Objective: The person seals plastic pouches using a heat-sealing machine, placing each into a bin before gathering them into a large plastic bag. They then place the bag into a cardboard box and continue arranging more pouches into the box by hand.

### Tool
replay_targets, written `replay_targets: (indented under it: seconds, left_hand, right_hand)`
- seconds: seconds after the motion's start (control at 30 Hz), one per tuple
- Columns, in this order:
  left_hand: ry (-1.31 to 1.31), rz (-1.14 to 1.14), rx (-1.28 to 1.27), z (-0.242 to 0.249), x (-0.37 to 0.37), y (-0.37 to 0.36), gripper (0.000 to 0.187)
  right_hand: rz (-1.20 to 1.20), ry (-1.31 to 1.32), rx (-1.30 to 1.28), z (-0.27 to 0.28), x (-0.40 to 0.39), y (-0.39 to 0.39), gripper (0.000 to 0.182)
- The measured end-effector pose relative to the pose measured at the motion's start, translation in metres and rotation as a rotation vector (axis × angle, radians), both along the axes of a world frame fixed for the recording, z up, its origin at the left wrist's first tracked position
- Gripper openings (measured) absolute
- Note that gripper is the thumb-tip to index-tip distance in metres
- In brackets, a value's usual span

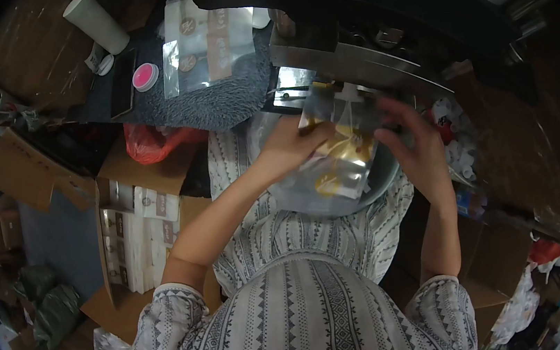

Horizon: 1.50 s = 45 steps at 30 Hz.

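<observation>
Patterned clothing (297,313) lay under the basin (388,186); over it the left hand (296,143) pinched a printed pouch (344,160), the right hand (422,152) loosely spread beside. Left of the basin, a carton (103,246) held packets (155,225).

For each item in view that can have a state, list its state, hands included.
left hand: closed on the printed pouch
right hand: fingers spread, near the pouch's edge
printed pouch: held up over the bowl; sealed or unsealed, cannot tell
upper clear packaging: lying flat on the fluffy mat
cardboard carton: open, packets inside
red plastic bag: crumpled
pink round container: lidded or not, cannot tell
</observation>
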State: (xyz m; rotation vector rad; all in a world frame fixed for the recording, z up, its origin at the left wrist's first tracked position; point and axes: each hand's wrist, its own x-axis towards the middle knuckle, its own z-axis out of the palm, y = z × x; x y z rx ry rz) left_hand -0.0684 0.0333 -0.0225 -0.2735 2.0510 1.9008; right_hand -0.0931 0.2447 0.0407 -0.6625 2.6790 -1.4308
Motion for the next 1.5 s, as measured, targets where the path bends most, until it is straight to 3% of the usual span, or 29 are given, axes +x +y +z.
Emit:
replay_targets:
  seconds: [0.03, 0.17, 0.23, 0.3, 0.37, 0.4, 0.43, 0.47, 0.5, 0.53, 0.57, 0.63, 0.67, 0.77, 0.83, 0.97, 1.03, 1.07, 1.13, 1.17, 1.23, 1.27, 1.33, 1.37, 1.43, 1.47, 1.5]
  left_hand:
    - [-0.088, 0.048, 0.157, 0.003, -0.008, 0.002, 0.023]
    - [-0.106, 0.086, 0.199, 0.003, -0.017, 0.005, 0.029]
    - [0.130, 0.023, -0.180, 0.000, -0.013, -0.008, 0.029]
    - [0.456, 0.261, -0.452, 0.009, -0.026, -0.049, 0.051]
    - [0.797, 0.368, -1.232, -0.034, -0.048, -0.109, 0.064]
    - [0.534, 0.202, -1.271, -0.049, -0.041, -0.119, 0.064]
    - [0.543, 0.210, -1.275, -0.041, -0.031, -0.114, 0.064]
    - [0.632, 0.108, -1.255, -0.033, -0.011, -0.106, 0.064]
    - [0.709, 0.001, -1.228, -0.026, 0.007, -0.099, 0.063]
    - [0.707, 0.064, -1.221, -0.021, 0.018, -0.098, 0.047]
    - [0.700, 0.064, -1.221, -0.020, 0.029, -0.100, 0.047]
    - [0.601, 0.273, -1.166, -0.016, 0.048, -0.102, 0.021]
    - [0.599, 0.274, -1.163, -0.011, 0.056, -0.095, 0.021]
    - [0.675, 0.397, -1.021, 0.020, 0.068, -0.070, 0.016]
    - [0.736, 0.360, -0.954, 0.034, 0.071, -0.061, 0.016]
    - [0.753, 0.107, -0.913, 0.031, 0.074, -0.052, 0.012]
    - [0.569, -0.064, -0.688, 0.020, 0.070, -0.038, 0.009]
    - [0.572, -0.064, -0.687, 0.016, 0.065, -0.031, 0.009]
    - [0.410, -0.070, -0.481, 0.010, 0.048, -0.018, 0.012]
    - [0.411, -0.069, -0.481, 0.011, 0.038, -0.014, 0.012]
    - [-0.029, -0.055, -0.002, 0.015, 0.014, -0.006, 0.018]
    - [-0.032, -0.058, 0.002, 0.013, 0.004, -0.004, 0.018]
    - [-0.220, 0.057, 0.258, 0.009, -0.010, 0.002, 0.025]
    - [-0.185, 0.110, 0.261, 0.008, -0.010, 0.007, 0.030]
    - [-0.139, 0.072, 0.250, -0.001, -0.007, 0.005, 0.032]
    - [-0.092, 0.038, 0.240, -0.004, -0.005, 0.002, 0.033]
    - [-0.091, 0.035, 0.240, 0.001, -0.005, -0.006, 0.033]
  right_hand:
    - [-0.035, 0.045, 0.070, 0.003, 0.003, 0.007, 0.038]
    - [-0.196, 0.139, 0.278, -0.005, 0.001, 0.055, 0.030]
    - [-0.378, 0.165, 0.806, -0.033, -0.008, 0.083, 0.018]
    - [-0.365, 0.107, 0.698, -0.036, -0.017, 0.086, 0.015]
    - [-0.341, 0.031, 0.589, -0.037, -0.014, 0.084, 0.012]
    - [-0.345, 0.020, 0.555, -0.035, -0.014, 0.082, 0.013]
    - [-0.351, 0.016, 0.520, -0.031, -0.016, 0.080, 0.015]
    - [-0.355, 0.020, 0.514, -0.023, -0.017, 0.074, 0.015]
    - [-0.328, -0.048, 0.347, -0.010, -0.014, 0.065, 0.016]
    - [-0.296, -0.118, 0.182, -0.002, -0.010, 0.055, 0.018]
    - [-0.292, -0.123, 0.184, 0.002, -0.007, 0.044, 0.018]
    - [-0.063, -0.081, 0.005, 0.007, -0.003, 0.020, 0.023]
    - [-0.063, -0.082, 0.008, 0.007, 0.001, 0.005, 0.023]
    - [0.140, 0.083, -0.042, 0.004, 0.002, -0.036, 0.023]
    - [0.290, 0.464, 0.076, 0.006, -0.003, -0.049, 0.025]
    - [0.389, 0.345, 0.003, 0.006, 0.001, -0.049, 0.027]
    - [0.388, 0.086, -0.032, -0.003, -0.001, -0.039, 0.031]
    - [0.386, 0.088, -0.031, -0.003, -0.003, -0.036, 0.031]
    - [0.136, -0.074, -0.057, -0.003, -0.005, -0.028, 0.032]
    - [0.137, -0.073, -0.056, -0.005, -0.006, -0.023, 0.032]
    - [0.007, -0.003, -0.058, -0.009, -0.005, -0.006, 0.034]
    - [0.004, -0.006, -0.055, -0.007, -0.003, 0.004, 0.034]
    - [0.005, 0.065, 0.082, -0.001, 0.002, 0.023, 0.036]
    - [0.003, 0.065, 0.085, 0.000, 0.003, 0.031, 0.036]
    - [-0.350, -0.024, 0.152, -0.001, 0.005, 0.046, 0.030]
    - [-0.354, -0.029, 0.151, -0.010, 0.006, 0.061, 0.030]
    - [-0.434, 0.123, 0.428, -0.024, 0.004, 0.079, 0.025]
